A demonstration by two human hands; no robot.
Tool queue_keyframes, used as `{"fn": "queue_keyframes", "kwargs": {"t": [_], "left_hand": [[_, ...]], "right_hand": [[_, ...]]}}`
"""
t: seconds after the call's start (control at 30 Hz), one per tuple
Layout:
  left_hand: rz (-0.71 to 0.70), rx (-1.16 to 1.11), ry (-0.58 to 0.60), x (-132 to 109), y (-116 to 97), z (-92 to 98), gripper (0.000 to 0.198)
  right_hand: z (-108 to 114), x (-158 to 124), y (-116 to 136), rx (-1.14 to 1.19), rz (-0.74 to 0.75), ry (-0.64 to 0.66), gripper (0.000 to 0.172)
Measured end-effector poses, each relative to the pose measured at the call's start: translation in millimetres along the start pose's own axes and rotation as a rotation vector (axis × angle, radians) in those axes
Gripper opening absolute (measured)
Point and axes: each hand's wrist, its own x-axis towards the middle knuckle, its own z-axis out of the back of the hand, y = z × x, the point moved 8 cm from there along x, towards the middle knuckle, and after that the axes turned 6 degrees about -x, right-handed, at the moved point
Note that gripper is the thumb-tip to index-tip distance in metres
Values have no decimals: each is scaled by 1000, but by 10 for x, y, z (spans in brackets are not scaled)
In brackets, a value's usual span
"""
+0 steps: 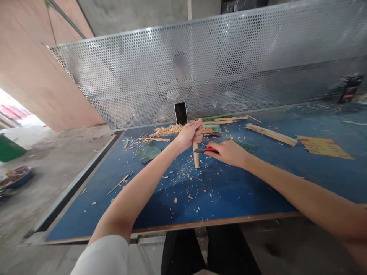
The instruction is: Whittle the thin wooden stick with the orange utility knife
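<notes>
My left hand [191,134] is closed round the upper part of a pale wooden stick [196,158], whose lower end points down toward the blue tabletop [229,198]. From the right, my right hand [225,151] grips a red-handled knife [211,149]. The dark blade reaches left across the stick, just below my left hand. Small wood chips lie scattered around the stick's lower end. The stick's upper end is mostly hidden by my left fingers.
A phone [181,113] leans upright against a perforated metal panel [137,76]. Shavings [166,131] are heaped left of it. Sandpaper pieces [147,152], a flat wooden strip [272,134] and a yellow sheet [323,146] lie on the table. A dark object [351,89] stands far right.
</notes>
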Motion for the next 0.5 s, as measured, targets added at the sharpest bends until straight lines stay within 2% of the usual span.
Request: {"fn": "queue_keyframes", "kwargs": {"t": [0.1, 0.2, 0.3, 0.4, 0.43, 0.5], "left_hand": [[25, -130, -14, 9, 35, 14, 52], [48, -241, -39, 17, 70, 34, 52], [65, -298, -69, 30, 92, 66, 52], [60, -280, -104, 37, 87, 106, 53], [53, -266, -109, 36, 81, 112, 54], [34, -243, -112, 28, 67, 106, 54]], "right_hand": [[28, 1, 9, -17, 21, -80, 56], [17, 6, 12, -8, 28, -85, 54], [-61, 0, 50, 23, 44, 19, 49], [-150, -31, 156, -22, 130, 142, 50], [-141, -34, 169, -46, 138, 134, 52], [-52, -20, 122, -67, 82, 31, 53]]}}
